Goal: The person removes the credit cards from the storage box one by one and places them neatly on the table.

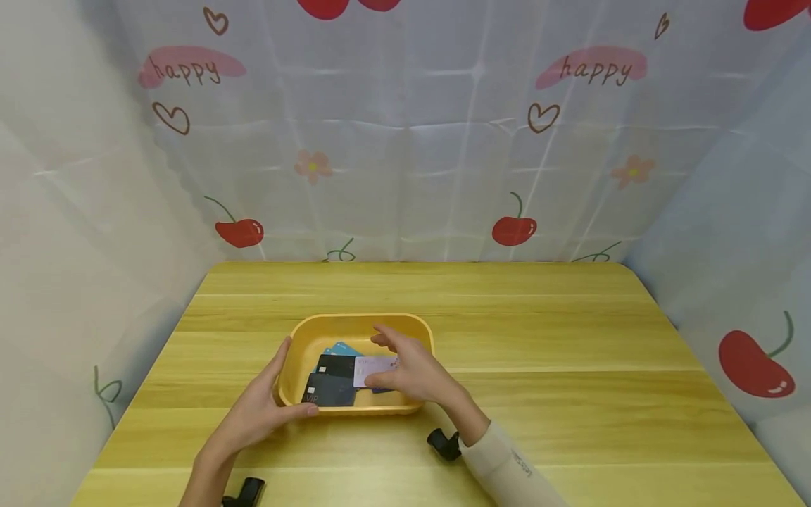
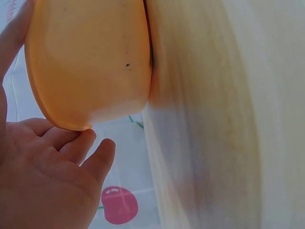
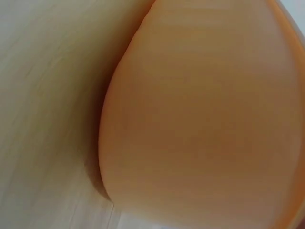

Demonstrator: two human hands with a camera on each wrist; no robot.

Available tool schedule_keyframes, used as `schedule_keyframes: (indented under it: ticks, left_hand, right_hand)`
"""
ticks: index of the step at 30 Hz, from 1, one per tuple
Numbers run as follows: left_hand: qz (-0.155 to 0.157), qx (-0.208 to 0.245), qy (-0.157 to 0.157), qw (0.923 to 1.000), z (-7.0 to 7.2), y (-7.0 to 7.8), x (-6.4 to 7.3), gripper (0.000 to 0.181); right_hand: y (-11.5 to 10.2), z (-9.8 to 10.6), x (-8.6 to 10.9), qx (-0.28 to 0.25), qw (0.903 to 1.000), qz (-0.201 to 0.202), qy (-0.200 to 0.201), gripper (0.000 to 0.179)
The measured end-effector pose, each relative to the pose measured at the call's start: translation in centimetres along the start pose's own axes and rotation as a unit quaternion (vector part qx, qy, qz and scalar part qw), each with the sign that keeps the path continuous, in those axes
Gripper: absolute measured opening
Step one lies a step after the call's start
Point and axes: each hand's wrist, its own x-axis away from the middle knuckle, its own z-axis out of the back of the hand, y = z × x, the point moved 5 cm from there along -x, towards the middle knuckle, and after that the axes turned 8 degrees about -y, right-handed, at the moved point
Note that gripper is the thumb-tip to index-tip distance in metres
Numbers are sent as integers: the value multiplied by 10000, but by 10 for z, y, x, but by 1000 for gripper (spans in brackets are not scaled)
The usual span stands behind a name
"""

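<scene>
A yellow plastic basin point(image 1: 361, 319) stands on the wooden table and holds several cards. My left hand point(image 1: 256, 408) grips its left end, thumb along the front rim and fingers against the side; the left wrist view shows fingertips touching the rim of the basin point(image 2: 90, 57). Over the right part of the basin is my right hand point(image 1: 415, 370), fingers spread apart from the thumb. Its thumb lies over a white card point(image 1: 364, 367); whether it touches cannot be told. Dark VIP cards point(image 1: 332, 391) lie to the left, blue cards point(image 1: 342, 348) behind them. The right wrist view shows only the basin's outer wall point(image 3: 200, 114) and tabletop.
Black wrist-mount pieces show beside the left forearm point(image 1: 250, 491) and the right forearm point(image 1: 445, 445). The wood-grain table point(image 1: 557, 338) extends on both sides of the basin. A white curtain point(image 1: 405, 141) with cherries and hearts hangs behind it.
</scene>
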Motion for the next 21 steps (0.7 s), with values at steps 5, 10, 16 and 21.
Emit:
schedule_keyframes:
  ticks: [5,10,16,21]
  left_hand:
    - [-18,-12,31,10000,0,-1,0,120]
    - [-69,25,7,10000,-2,0,0,120]
    - [-70,61,6,10000,-1,0,1,119]
    - [-88,18,33,10000,0,-1,1,119]
  right_hand:
    - [0,-6,-6,179,9996,-220,-18,95]
    - [3,-13,-11,412,9983,-401,-68,87]
    - [6,-17,-16,661,9970,-357,-210,79]
    - [8,-19,-21,736,9962,-349,-294,79]
